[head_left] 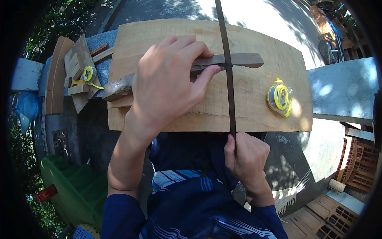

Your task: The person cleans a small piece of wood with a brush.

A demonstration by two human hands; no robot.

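Note:
My left hand point(165, 79) is closed over a long, narrow piece of wood point(246, 60) and presses it down on a thick wooden board point(270, 49). The piece lies crosswise; its right end is bare and its left end is rough and greyish. Gripped in my right hand point(246, 155) is the near end of a long, thin, dark blade-like strip point(230, 87). The strip points away from me and crosses over the piece of wood, just right of my left thumb. Its teeth or surface are too small to make out, and my fist hides its near end.
A yellow tape measure point(280, 97) in clear wrapping lies on the board's right side. Another tape measure point(89, 74) sits among wood offcuts point(55, 75) at the left. A pale blue ledge point(342, 89) is at the right, and a green container point(71, 191) stands at lower left.

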